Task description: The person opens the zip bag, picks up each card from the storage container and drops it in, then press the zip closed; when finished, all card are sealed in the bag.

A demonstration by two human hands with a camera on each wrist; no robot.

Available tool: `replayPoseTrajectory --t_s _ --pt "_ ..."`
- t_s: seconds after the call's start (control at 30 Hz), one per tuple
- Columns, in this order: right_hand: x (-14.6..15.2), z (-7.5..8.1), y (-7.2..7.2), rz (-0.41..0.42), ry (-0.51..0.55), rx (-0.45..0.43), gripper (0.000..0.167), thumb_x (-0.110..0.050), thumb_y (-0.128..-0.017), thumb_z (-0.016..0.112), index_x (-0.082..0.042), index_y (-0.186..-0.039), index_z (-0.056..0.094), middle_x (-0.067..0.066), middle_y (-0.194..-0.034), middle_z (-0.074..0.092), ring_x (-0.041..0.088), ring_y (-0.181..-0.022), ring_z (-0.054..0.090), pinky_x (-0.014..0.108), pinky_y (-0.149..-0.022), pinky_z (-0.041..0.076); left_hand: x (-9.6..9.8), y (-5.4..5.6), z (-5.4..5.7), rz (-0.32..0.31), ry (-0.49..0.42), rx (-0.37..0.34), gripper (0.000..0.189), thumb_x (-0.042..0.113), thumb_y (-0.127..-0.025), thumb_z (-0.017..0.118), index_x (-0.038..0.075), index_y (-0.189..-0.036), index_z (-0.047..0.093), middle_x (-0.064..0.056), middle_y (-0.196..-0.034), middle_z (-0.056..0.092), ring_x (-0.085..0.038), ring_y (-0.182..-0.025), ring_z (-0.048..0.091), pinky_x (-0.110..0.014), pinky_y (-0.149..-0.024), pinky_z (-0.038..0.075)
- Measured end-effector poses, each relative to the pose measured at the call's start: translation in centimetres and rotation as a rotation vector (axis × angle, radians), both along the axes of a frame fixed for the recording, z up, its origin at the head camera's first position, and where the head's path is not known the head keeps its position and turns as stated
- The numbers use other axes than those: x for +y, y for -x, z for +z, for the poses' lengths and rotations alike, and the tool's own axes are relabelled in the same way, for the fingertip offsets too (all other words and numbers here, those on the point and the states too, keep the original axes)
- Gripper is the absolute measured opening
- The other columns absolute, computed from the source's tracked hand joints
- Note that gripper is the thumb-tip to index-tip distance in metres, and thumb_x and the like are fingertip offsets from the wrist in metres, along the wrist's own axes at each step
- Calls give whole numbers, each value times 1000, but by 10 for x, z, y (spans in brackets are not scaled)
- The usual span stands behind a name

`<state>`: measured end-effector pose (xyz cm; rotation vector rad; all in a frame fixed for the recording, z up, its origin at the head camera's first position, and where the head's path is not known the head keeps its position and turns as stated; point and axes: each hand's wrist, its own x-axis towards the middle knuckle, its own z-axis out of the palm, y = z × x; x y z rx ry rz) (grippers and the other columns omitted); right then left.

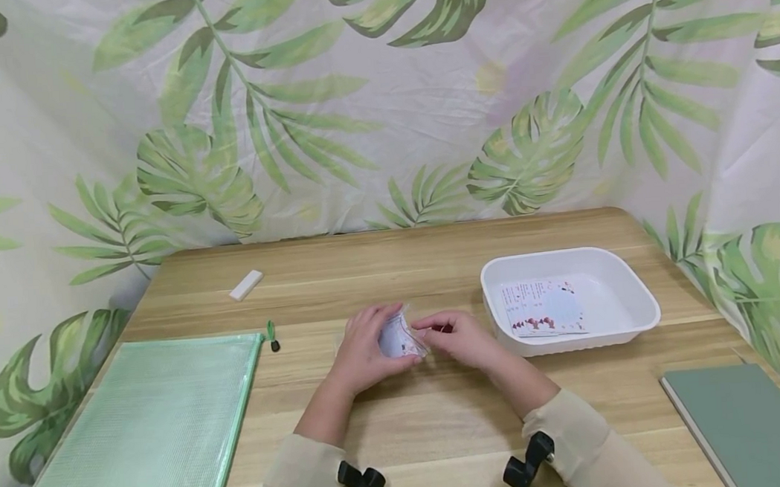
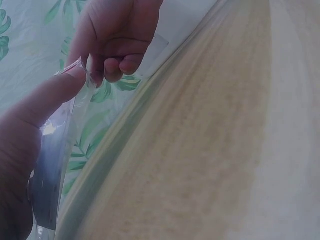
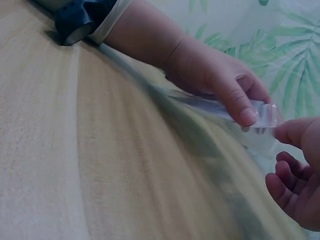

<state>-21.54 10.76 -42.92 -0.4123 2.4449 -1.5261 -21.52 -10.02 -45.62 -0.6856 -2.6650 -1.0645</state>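
My left hand (image 1: 359,352) grips a small clear plastic bag (image 1: 396,338) with printed cards or paper inside, above the middle of the wooden table. The thumb lies along the near side of the bag, and the fingers are behind it. At the bag's right end, my right hand (image 1: 460,337) pinches the edge between thumb and index finger, its other fingers curled in. In the left wrist view the bag (image 2: 56,155) stands on edge. A reddish strip runs along the bag's end (image 3: 272,114) in the right wrist view.
Right of the hands stands a white plastic tray (image 1: 625,311) with printed cards (image 1: 545,310) in it. A green mesh zip pouch (image 1: 147,430) lies at left, its cord pull (image 1: 272,336) beside it. Farther back is a white block (image 1: 246,285). A green notebook (image 1: 749,422) lies front right.
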Motion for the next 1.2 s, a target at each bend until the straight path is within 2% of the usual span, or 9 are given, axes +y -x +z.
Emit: replayPoseTrajectory --t_s 0.17,0.27,0.37,0.47,0.5,0.63,0.8,0.97,1.2 --pt "21 21 -2 -47 2 25 31 -17 -92 65 -3 -120 68 10 -90 66 12 -73 54 24 -63 49 0 0 1 4 -4 10 88 45 -64 86 10 -138 54 -10 -129 59 -32 -122 52 -50 -106 37" --pt "43 35 4 -85 -3 62 33 -17 -93 64 0 -121 67 12 -89 65 11 -70 55 25 -60 50 0 1 1 11 -11 9 90 44 -63 86 9 -139 54 -11 -129 59 -33 -122 52 -50 -106 36" --pt "70 44 14 -138 -66 112 32 -17 -94 64 0 -121 66 13 -94 65 9 -71 53 22 -56 47 0 1 2 13 -15 3 91 44 -63 86 8 -139 53 -12 -129 59 -34 -123 51 -51 -107 36" --pt "97 49 26 -192 -175 128 33 -19 -95 63 -2 -123 66 16 -100 66 12 -77 54 22 -59 46 0 1 2 14 -16 -4 91 44 -62 86 8 -140 53 -12 -130 58 -34 -124 50 -51 -107 36" --pt "106 50 30 -208 -213 127 34 -21 -95 63 -3 -124 65 16 -105 66 14 -81 54 23 -64 46 0 1 2 14 -15 -7 92 45 -62 86 9 -140 52 -12 -130 58 -34 -124 50 -51 -108 36" --pt "139 48 45 -253 -340 70 40 -25 -96 60 -4 -130 61 20 -118 63 25 -98 56 28 -78 45 0 1 2 14 -19 -9 92 44 -62 86 9 -140 52 -11 -130 58 -33 -124 50 -51 -107 35" --pt "170 40 59 -277 -434 -13 45 -26 -97 58 -2 -135 56 23 -125 57 33 -109 54 37 -86 49 1 1 2 12 -21 -12 92 44 -63 86 8 -141 52 -12 -130 58 -33 -124 50 -51 -108 35" --pt "187 30 63 -259 -493 -62 46 -25 -97 58 -1 -136 54 25 -128 57 36 -113 54 46 -95 49 1 0 1 11 -22 -17 92 44 -63 86 8 -141 52 -12 -130 58 -33 -124 50 -52 -108 35" --pt "198 24 64 -213 -581 -75 43 -18 -94 62 3 -131 55 29 -131 55 42 -117 51 58 -105 40 1 1 -1 3 -30 -17 92 44 -63 86 8 -140 52 -12 -130 58 -34 -124 50 -52 -108 35"
